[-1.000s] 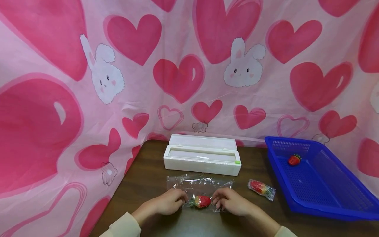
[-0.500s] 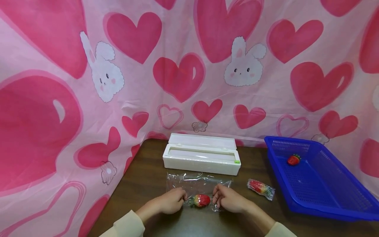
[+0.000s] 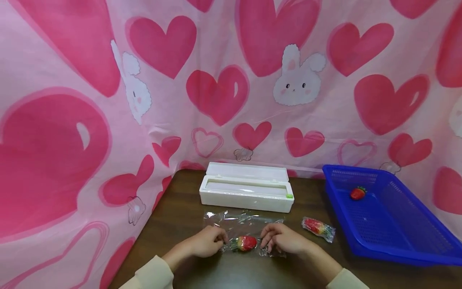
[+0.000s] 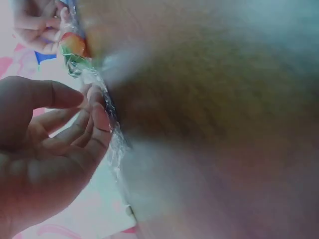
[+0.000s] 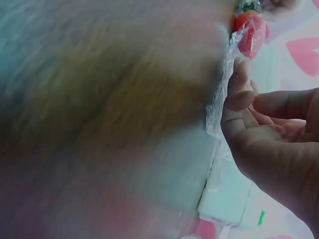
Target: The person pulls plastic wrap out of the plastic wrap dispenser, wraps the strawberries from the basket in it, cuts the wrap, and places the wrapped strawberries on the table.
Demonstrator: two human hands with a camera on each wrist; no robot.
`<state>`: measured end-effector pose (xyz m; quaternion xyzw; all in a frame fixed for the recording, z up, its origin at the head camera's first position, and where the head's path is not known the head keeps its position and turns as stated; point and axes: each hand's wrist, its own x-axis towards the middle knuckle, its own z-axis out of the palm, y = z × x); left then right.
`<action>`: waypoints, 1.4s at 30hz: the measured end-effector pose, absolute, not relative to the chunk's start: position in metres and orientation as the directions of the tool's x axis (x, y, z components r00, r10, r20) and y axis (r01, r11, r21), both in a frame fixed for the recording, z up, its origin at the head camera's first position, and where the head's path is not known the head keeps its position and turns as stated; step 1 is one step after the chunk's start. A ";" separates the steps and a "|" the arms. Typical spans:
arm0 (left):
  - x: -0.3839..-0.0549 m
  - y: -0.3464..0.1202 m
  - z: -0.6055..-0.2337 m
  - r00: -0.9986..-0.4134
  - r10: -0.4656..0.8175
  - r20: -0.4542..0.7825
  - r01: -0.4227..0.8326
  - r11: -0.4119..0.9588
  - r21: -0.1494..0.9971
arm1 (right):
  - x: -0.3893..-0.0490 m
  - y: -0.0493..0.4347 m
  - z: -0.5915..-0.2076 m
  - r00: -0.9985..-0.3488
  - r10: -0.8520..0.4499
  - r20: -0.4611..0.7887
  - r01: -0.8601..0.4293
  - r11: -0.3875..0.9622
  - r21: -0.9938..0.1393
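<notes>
A red and yellow strawberry [image 3: 246, 243] with green leaves lies under clear plastic wrap [image 3: 236, 224] on the table. To its left, my left hand [image 3: 209, 241] pinches the wrap near its front edge. The left wrist view shows that thumb [image 4: 60, 94] bent toward the curled fingers, with crinkled film along the fingertips. On the strawberry's other side, my right hand [image 3: 285, 239] holds the wrap's right part. In the right wrist view, its thumb [image 5: 284, 104] meets the index finger, and bunched film [image 5: 217, 109] lies against the fingers. Neither hand touches the strawberry.
Behind the wrap stands a white wrap dispenser box [image 3: 247, 200] with its lid raised. A wrapped strawberry [image 3: 319, 228] lies right of my right hand. Farther right is a blue basket [image 3: 346, 228] with an unwrapped strawberry [image 3: 358, 193] inside. A pink heart-patterned cloth [image 3: 220, 152] hangs behind the table.
My right hand has shifted slightly right, and the wrap's front right corner now spreads farther right beneath it. My left hand stays nearly in place, as does the strawberry.
</notes>
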<state>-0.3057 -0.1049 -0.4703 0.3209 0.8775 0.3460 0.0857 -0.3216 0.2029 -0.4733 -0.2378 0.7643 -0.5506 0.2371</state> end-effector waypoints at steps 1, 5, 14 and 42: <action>-0.306 -0.107 -0.471 -0.778 0.622 0.087 0.510 0.546 0.665 | -0.322 0.206 -0.472 -0.770 -0.630 -0.097 -0.111 0.283 -0.953; -0.304 -0.117 -0.471 -0.768 0.614 0.182 0.559 0.505 0.658 | -0.316 0.215 -0.467 -0.758 -0.653 0.003 -0.313 0.359 -0.879; -0.289 -0.158 -0.467 -0.702 0.668 0.247 0.705 0.604 0.371 | -0.290 0.231 -0.465 -0.695 -0.707 0.130 -0.709 0.645 -0.285; -0.285 -0.104 -0.482 -0.678 0.670 0.301 0.612 0.742 -0.274 | -0.284 0.237 -0.478 -0.617 -0.723 0.311 -0.754 0.656 0.031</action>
